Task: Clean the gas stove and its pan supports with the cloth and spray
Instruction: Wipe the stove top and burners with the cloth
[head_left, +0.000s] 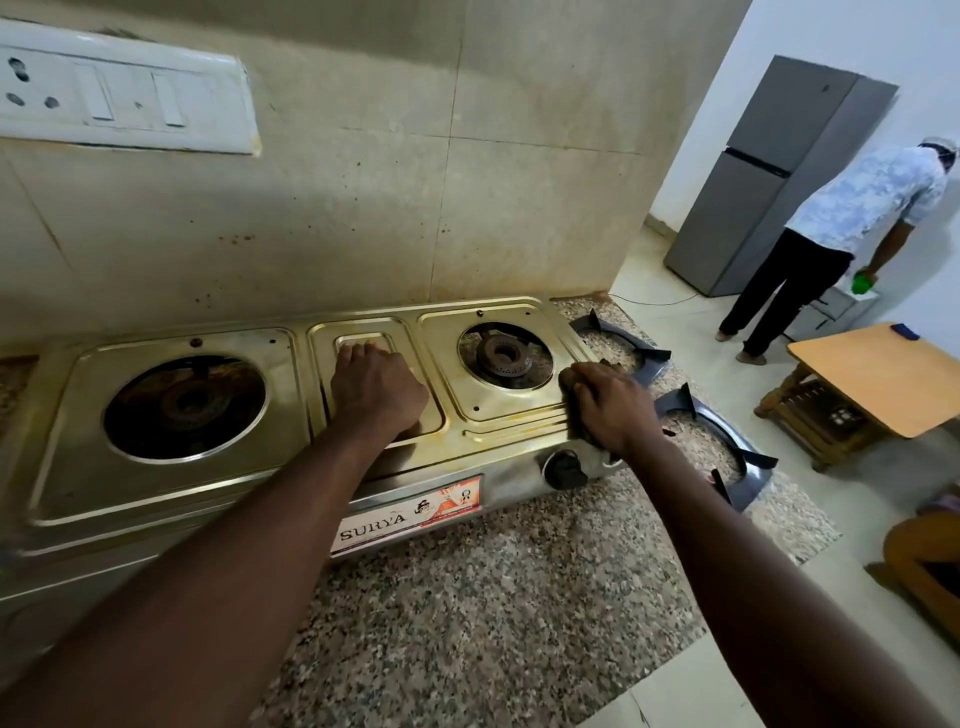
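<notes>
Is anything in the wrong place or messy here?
Yes. Two black pan supports lie on the counter right of the stove, not over the burners, which sit bare. Brown splashes dot the wall behind.

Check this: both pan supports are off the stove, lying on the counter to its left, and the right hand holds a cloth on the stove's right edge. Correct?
Not quite. The head view shows the pan supports on the counter to the right of the stove, not its left. The rest holds: the right hand holds a cloth there.
</notes>
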